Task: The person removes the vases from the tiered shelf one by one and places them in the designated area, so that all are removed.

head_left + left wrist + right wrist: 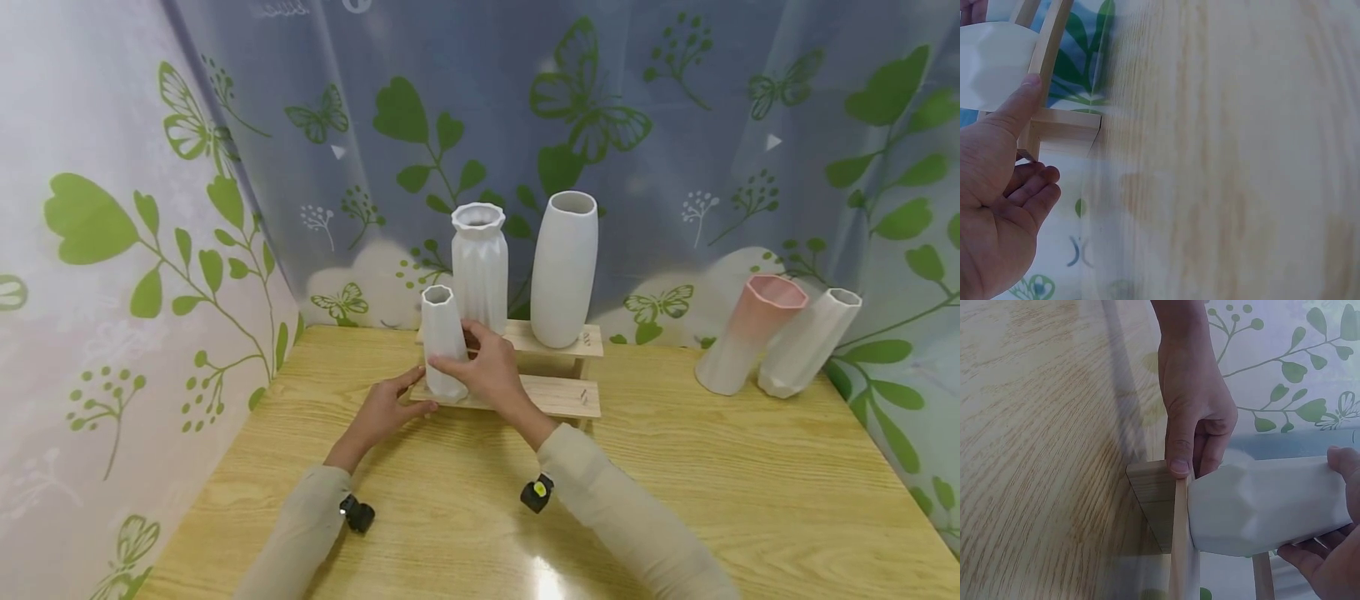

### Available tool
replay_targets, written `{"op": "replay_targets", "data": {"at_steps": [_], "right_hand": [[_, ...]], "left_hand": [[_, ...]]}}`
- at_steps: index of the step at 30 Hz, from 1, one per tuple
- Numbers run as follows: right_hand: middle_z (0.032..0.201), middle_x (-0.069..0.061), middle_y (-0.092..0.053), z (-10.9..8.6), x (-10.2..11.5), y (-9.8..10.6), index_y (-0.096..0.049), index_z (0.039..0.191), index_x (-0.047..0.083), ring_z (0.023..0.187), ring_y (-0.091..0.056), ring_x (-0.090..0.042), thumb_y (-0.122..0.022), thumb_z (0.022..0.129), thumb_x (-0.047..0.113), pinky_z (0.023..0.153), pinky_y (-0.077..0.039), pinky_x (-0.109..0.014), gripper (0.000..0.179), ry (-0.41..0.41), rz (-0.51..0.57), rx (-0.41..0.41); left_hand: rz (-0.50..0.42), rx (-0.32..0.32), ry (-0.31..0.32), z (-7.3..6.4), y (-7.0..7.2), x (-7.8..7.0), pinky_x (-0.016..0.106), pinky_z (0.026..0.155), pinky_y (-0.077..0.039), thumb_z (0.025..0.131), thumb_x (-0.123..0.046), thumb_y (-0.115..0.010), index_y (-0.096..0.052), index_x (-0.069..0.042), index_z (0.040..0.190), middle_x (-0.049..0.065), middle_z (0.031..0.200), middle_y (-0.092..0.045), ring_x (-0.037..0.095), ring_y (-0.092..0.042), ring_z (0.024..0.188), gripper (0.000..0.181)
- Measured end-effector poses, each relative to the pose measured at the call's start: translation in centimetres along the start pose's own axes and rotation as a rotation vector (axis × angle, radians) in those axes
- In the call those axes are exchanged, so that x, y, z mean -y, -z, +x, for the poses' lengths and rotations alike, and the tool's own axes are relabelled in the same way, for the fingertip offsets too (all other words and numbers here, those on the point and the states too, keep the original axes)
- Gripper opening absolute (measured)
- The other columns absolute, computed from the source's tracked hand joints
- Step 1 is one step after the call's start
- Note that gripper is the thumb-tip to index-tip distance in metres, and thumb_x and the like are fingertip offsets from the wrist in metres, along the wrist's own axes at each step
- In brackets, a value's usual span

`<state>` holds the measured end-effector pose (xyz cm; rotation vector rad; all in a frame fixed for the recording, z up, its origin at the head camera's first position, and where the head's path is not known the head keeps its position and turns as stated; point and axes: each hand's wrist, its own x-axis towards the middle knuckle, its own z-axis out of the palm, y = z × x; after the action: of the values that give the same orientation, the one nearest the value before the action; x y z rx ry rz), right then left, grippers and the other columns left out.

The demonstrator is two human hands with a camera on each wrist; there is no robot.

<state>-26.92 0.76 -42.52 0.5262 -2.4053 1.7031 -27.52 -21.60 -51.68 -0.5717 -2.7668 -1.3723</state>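
Observation:
A small white faceted vase (442,337) stands upright at the left end of the lower step of a two-step wooden stand (551,396). My right hand (492,371) holds this vase from its right side, thumb in front and fingers behind. At the stand's left end, my left hand (382,414) pinches the lower board. In the left wrist view its thumb lies on the board's front edge, with the other fingers curled beside the end. The right wrist view shows the vase's base against the lower board (1180,544).
On the upper step stand a white fluted vase (480,267) with a wavy rim and a tall smooth white vase (566,267). To the right, a pink-and-white vase (738,346) and a white ribbed vase (810,346) stand on the wooden table (675,483). A patterned curtain (465,83) hangs behind.

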Motion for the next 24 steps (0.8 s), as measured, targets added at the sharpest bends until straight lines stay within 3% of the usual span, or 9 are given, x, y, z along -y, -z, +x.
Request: {"op": "replay_targets", "data": {"at_steps": [13,24], "right_hand": [[0.125,-0.011,-0.071,-0.1,1.3,0.9,-0.064,0.135,0.008,0.115,-0.069,-0.024,-0.089,0.082,0.029,0.094,-0.061,-0.039,0.062,0.041,0.039,-0.018],[0.120,-0.011,-0.072,-1.0,2.9,2.8,-0.067,0.132,0.006,0.111,-0.070,-0.024,-0.090,0.081,0.025,0.092,-0.062,-0.038,0.059,0.054,0.072,-0.012]], "left_hand": [[0.004,-0.018,-0.039,0.1,0.1,0.0,0.051,0.113,-0.045,0.089,-0.029,-0.082,-0.048,-0.005,0.152,0.015,0.155,-0.046,0.034,-0.045,0.142,0.075],[0.021,-0.001,-0.006,-0.1,0.1,-0.5,0.049,0.113,-0.045,0.089,-0.030,-0.081,-0.046,-0.001,0.152,0.019,0.156,-0.043,0.036,-0.044,0.143,0.078]]}}
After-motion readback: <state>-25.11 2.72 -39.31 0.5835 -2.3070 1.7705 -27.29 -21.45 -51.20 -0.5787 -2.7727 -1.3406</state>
